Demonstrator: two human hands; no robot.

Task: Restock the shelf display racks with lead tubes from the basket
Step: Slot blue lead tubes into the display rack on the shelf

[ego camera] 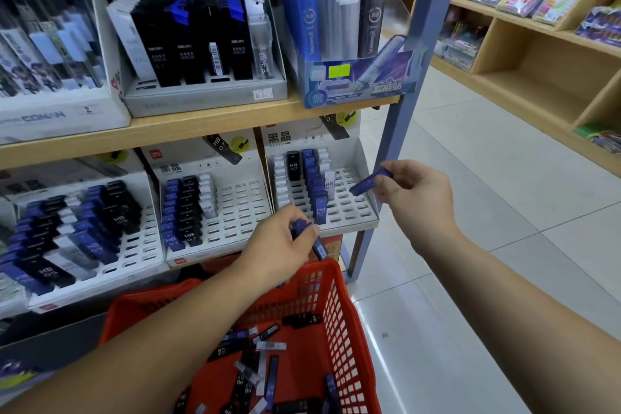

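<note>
Blue tube (364,184) pinched in right hand (416,193) beside rack (346,212) wall; left hand (279,242) grips second tube (318,248) at rack's front edge.

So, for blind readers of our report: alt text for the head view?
The right hand pinches a blue lead tube and the left hand grips another tube before a slotted white rack; a red basket of loose tubes sits below.

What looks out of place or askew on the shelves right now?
The blue display box on the upper shelf: its front panel looks creased and slants, overhanging the shelf edge by the post. On the lower racks, nothing stands out; tubes in the basket lie loose, jumbled.
</note>
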